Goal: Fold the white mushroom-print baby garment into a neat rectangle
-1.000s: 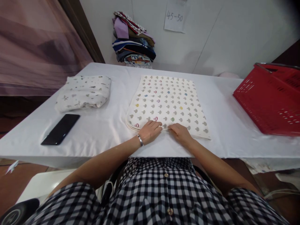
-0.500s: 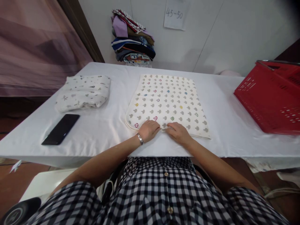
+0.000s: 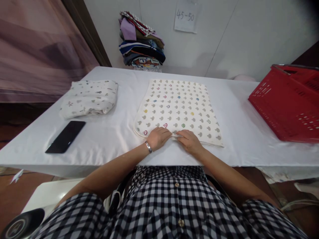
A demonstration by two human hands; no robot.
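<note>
A folded white cloth with a mushroom print (image 3: 178, 103) lies flat on the white-covered table (image 3: 119, 146) in front of me. My left hand (image 3: 158, 138), with a silver bracelet at its wrist, is closed on the cloth's near edge. Close beside it on the right, my right hand (image 3: 189, 140) pinches the same edge. The thumbs are mostly hidden. Between the fingertips the edge shows slightly raised, in layers.
At the left lie another folded printed cloth (image 3: 91, 98) and a black phone (image 3: 66, 136). A red basket (image 3: 286, 109) stands at the right. Folded clothes (image 3: 142, 43) are stacked beyond the far edge, by a wall with a paper sign (image 3: 185, 16).
The near edge of the mushroom cloth between my fingertips is lifted slightly more. My hands have barely moved.
</note>
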